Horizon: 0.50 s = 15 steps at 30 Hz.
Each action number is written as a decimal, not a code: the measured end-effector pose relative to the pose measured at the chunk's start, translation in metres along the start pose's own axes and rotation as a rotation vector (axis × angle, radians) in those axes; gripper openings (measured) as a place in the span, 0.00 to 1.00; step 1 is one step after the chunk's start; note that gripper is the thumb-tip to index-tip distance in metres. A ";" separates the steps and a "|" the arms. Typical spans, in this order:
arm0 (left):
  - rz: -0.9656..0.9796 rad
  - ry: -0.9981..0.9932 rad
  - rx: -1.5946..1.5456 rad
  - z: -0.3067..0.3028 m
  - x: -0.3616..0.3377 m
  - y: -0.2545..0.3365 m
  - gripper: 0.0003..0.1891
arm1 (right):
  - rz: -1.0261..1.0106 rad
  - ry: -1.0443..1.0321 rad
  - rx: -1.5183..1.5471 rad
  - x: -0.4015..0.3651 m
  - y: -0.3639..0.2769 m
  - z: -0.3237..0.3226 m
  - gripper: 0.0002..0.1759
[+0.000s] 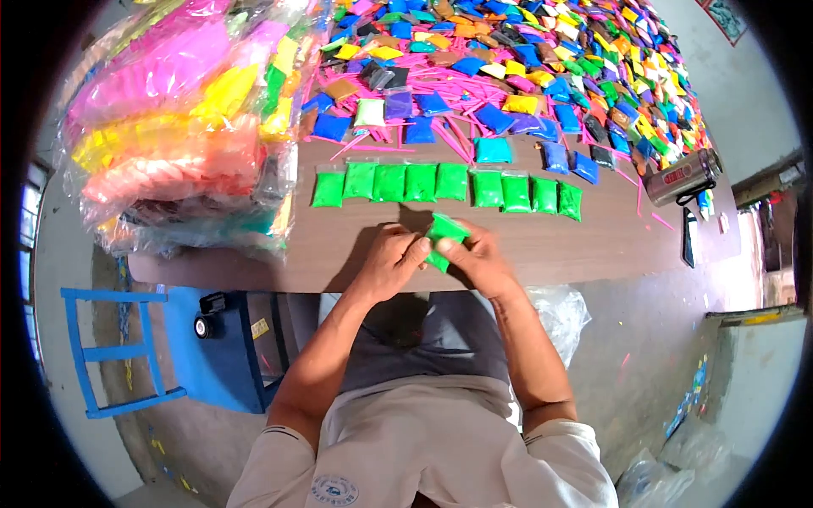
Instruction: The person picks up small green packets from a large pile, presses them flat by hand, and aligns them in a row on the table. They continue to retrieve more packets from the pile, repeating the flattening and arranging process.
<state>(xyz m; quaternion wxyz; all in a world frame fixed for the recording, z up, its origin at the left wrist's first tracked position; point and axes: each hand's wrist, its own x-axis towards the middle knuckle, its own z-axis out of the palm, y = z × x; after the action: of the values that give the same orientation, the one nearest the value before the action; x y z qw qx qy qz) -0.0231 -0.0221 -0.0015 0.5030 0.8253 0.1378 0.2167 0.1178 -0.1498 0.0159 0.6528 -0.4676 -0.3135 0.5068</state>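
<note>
A small green packet [444, 230] is held above the table's near edge, between my two hands. My right hand [484, 261] grips its right side, thumb pressed flat on the front. My left hand [393, 261] is closed at the packet's left edge, with the thumb against it and the fingers curled. Just beyond my hands, several similar green packets [421, 181] lie side by side in a row. A teal packet [493, 151] lies behind that row.
Large clear bags of coloured packets [174, 127] are stacked at the left. Loose packets in many colours [542, 51] and pink sticks [415, 86] cover the back of the brown table [508, 254]. A metal flask [683, 178] lies at the right. A blue chair [203, 356] stands lower left.
</note>
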 end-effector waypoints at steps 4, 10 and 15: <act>0.041 -0.006 0.073 -0.001 0.002 0.007 0.26 | -0.014 0.065 -0.261 -0.001 0.007 -0.002 0.16; 0.058 -0.045 0.099 0.001 0.000 -0.008 0.24 | 0.008 0.085 -0.394 0.002 0.002 -0.001 0.24; 0.117 -0.009 0.191 0.006 0.002 -0.001 0.21 | -0.150 0.206 -0.510 -0.001 0.014 -0.007 0.23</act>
<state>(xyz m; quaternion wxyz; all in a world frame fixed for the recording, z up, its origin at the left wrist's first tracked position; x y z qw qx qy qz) -0.0189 -0.0251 -0.0043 0.4092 0.8770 0.1071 0.2281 0.1187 -0.1521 0.0007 0.5783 -0.6411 -0.3965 0.3119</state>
